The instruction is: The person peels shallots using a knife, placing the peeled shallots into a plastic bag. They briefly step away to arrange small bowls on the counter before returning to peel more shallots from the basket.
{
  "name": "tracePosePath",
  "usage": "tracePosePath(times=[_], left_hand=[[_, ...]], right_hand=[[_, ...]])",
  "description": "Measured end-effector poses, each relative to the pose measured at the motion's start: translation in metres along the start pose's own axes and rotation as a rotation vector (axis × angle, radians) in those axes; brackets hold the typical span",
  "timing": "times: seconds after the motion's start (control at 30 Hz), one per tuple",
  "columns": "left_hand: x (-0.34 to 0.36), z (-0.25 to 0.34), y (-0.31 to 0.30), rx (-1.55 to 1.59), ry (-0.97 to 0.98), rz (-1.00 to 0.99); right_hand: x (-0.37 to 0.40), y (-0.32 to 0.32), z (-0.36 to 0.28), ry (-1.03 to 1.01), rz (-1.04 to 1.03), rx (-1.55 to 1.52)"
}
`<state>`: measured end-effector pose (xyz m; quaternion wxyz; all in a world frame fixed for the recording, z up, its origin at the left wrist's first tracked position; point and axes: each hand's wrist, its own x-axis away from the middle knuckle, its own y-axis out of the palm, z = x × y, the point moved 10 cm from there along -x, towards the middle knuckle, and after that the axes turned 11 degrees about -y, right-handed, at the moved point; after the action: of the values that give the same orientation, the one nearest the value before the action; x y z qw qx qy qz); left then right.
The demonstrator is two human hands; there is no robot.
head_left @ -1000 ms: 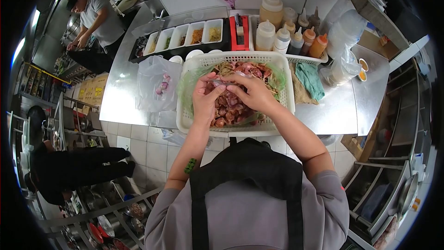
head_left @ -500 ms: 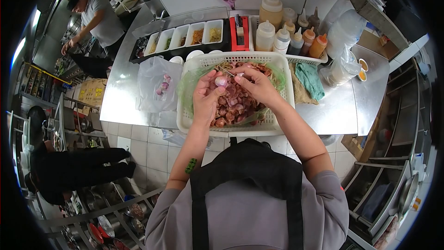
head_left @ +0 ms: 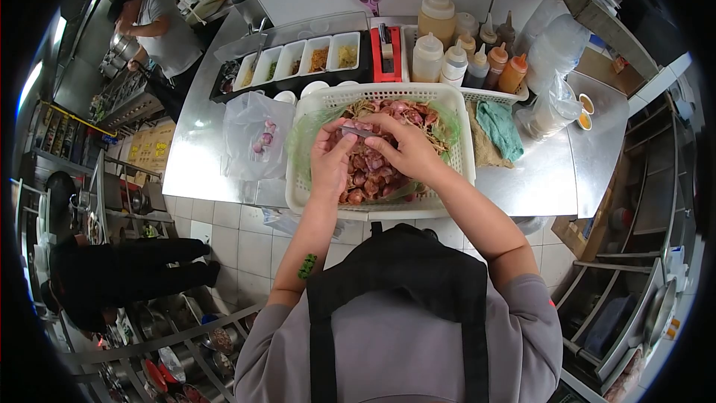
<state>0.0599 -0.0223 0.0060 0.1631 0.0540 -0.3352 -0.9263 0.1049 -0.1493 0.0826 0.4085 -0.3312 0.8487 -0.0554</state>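
Both hands are over a white perforated basket [head_left: 467,172] lined with a green bag and heaped with red shallots [head_left: 365,172]. My left hand [head_left: 330,157] has its fingers curled round a shallot, mostly hidden by the fingers. A small knife [head_left: 359,132] with a dark blade lies between the two hands, gripped in my right hand [head_left: 406,148], its blade pointing at the left fingertips. Left of the basket, a clear plastic bag [head_left: 242,134] holds several peeled shallots [head_left: 264,136].
Behind the basket are a tray of white ingredient tubs [head_left: 317,54], a red tape dispenser [head_left: 386,67] and squeeze bottles [head_left: 429,58]. A green cloth [head_left: 498,128] lies to the right. A person [head_left: 160,33] handles a pot at the far left; another person [head_left: 134,269] stands below.
The pale shallot that showed between my hands is now covered by my fingers, and the knife blade has come into view. The far person has lifted a pot.
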Motion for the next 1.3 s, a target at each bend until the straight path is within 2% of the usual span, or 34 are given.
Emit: tracePosePath(times=[0.23, 0.3, 0.4, 0.53, 0.6, 0.8, 0.93, 1.03, 1.1, 1.2, 1.27, 1.3], left_hand=[[0.003, 0.003, 0.002, -0.142, 0.059, 0.029], [0.006, 0.007, 0.014, -0.184, 0.122, -0.066], [0.006, 0.004, 0.016, -0.087, 0.058, -0.034], [0.005, 0.004, 0.016, -0.068, 0.039, -0.035], [0.005, 0.008, 0.016, -0.08, 0.086, -0.041], [0.005, 0.007, 0.006, -0.158, 0.08, 0.028], [0.006, 0.003, 0.005, -0.201, 0.056, 0.026], [0.007, 0.003, 0.015, -0.303, 0.095, -0.052], [0.007, 0.002, 0.018, -0.18, 0.077, -0.061], [0.006, 0.0, 0.015, -0.005, -0.013, -0.002], [0.003, 0.0, 0.007, 0.012, -0.028, 0.008], [0.001, -0.001, 0.002, 0.029, -0.045, 0.019]], right_hand=[[0.0, 0.0, -0.001, 0.024, -0.074, 0.153], [0.001, 0.0, 0.005, 0.029, -0.053, 0.066], [0.006, -0.004, 0.02, 0.132, 0.027, -0.064], [0.005, -0.009, 0.022, 0.153, 0.017, -0.039], [0.01, -0.001, 0.023, 0.263, -0.037, -0.165], [0.003, 0.006, 0.006, 0.088, -0.081, -0.094], [0.004, 0.003, 0.006, 0.078, -0.069, -0.007], [0.005, 0.002, 0.016, 0.121, -0.075, 0.013], [0.009, 0.002, 0.029, 0.192, -0.019, -0.153], [0.009, -0.013, 0.036, 0.166, 0.08, -0.063], [0.01, -0.011, 0.039, 0.209, 0.047, -0.064], [0.011, -0.004, 0.038, 0.268, 0.021, -0.209]])
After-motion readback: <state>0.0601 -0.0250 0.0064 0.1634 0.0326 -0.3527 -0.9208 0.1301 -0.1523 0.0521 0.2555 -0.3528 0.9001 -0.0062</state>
